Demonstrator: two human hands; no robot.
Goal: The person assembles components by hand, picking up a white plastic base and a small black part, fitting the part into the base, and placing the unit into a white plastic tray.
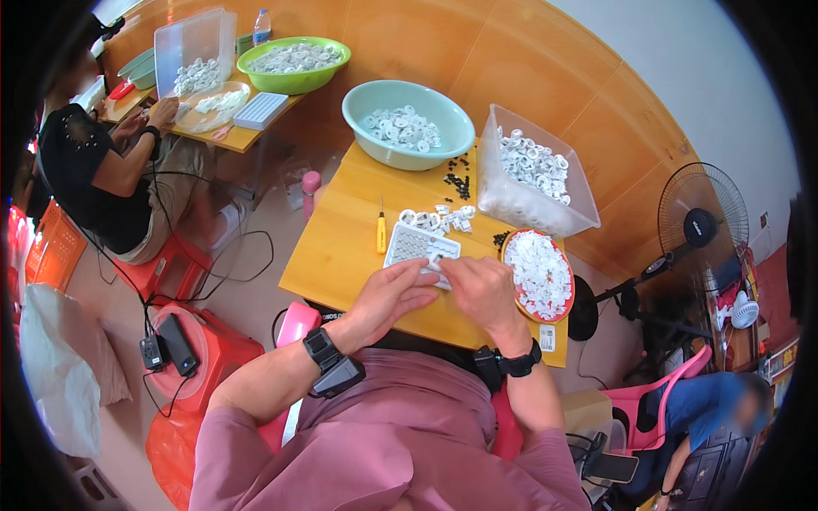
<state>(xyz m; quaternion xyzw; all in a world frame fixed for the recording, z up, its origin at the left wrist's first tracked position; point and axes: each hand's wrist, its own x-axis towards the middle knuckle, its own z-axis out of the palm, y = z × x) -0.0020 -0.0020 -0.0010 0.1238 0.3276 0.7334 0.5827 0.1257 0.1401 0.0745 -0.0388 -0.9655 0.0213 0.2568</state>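
Note:
Both hands meet over the near edge of a white tray (409,244) with rows of small round pockets. My left hand (388,296) has its thumb and forefinger on a small white plastic ring part (435,261), with the other fingers stretched out. From the other side, my right hand (481,285) pinches the same part; its fingertips partly hide it. Behind the tray lies a loose group of white ring parts (434,221). A yellow-handled screwdriver (381,232) lies to the left of the tray. Right of my right hand stands a red-rimmed plate (570,298) heaped with small white pieces.
A pale green basin (351,119) and a clear bin (532,217) of white parts stand at the table's back, with small black pieces (460,185) between them. A standing fan (700,226) is at right. One co-worker (102,162) sits far left; another (707,417) bends lower right.

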